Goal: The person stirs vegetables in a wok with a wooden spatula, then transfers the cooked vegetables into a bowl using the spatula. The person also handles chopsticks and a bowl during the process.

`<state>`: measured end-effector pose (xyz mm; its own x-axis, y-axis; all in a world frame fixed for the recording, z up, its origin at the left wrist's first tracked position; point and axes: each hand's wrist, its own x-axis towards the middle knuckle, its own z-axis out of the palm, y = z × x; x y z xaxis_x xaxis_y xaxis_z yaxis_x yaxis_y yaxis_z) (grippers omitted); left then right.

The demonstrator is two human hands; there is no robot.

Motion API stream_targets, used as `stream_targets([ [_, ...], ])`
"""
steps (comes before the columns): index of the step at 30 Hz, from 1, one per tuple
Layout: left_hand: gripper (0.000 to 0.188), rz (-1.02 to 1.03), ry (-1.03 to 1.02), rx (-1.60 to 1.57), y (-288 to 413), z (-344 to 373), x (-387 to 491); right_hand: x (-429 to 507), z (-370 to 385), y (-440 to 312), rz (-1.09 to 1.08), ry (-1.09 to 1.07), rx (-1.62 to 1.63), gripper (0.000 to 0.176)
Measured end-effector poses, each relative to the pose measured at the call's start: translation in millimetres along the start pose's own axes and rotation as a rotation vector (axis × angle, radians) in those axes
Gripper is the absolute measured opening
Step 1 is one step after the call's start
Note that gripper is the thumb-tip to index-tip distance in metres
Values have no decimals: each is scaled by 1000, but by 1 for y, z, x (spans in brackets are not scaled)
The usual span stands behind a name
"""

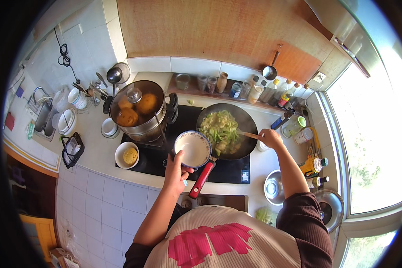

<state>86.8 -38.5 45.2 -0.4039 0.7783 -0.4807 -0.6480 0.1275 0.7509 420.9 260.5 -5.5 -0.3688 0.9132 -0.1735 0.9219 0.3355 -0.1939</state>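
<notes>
My left hand grips the near rim of a white bowl with a patterned blue-edged rim. The bowl's inside shows bare, and it hangs over the cooktop, just left of a dark wok. Chopped green vegetables with pale pieces fill much of the wok. My right hand is closed around the wooden handle of a spatula, whose head rests among the vegetables. The wok's red handle points toward me, below the bowl.
A steamer pot with a glass lid stands at the left of the black cooktop. Beside it is a white bowl holding a yellow bun. Bottles line the back shelf. A metal basin sits at right.
</notes>
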Motion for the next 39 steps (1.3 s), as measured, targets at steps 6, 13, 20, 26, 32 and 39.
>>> stream_targets([
  [6,51,-91,23,93,-10,22,27,-16,6,11,52,-27,153,31],
  [13,52,-102,51,133,-30,39,61,-29,-11,8,49,-3,143,29],
  [20,51,-110,81,178,-50,51,88,-51,-41,-6,41,49,168,26],
  [26,56,-169,-7,115,-63,59,116,-106,-104,-67,-49,251,100,20],
  [32,35,-168,-59,24,-57,74,110,-138,-105,-102,-418,583,-344,16],
  [39,38,-163,-35,25,-58,67,115,-138,-113,-104,-459,624,-393,15],
])
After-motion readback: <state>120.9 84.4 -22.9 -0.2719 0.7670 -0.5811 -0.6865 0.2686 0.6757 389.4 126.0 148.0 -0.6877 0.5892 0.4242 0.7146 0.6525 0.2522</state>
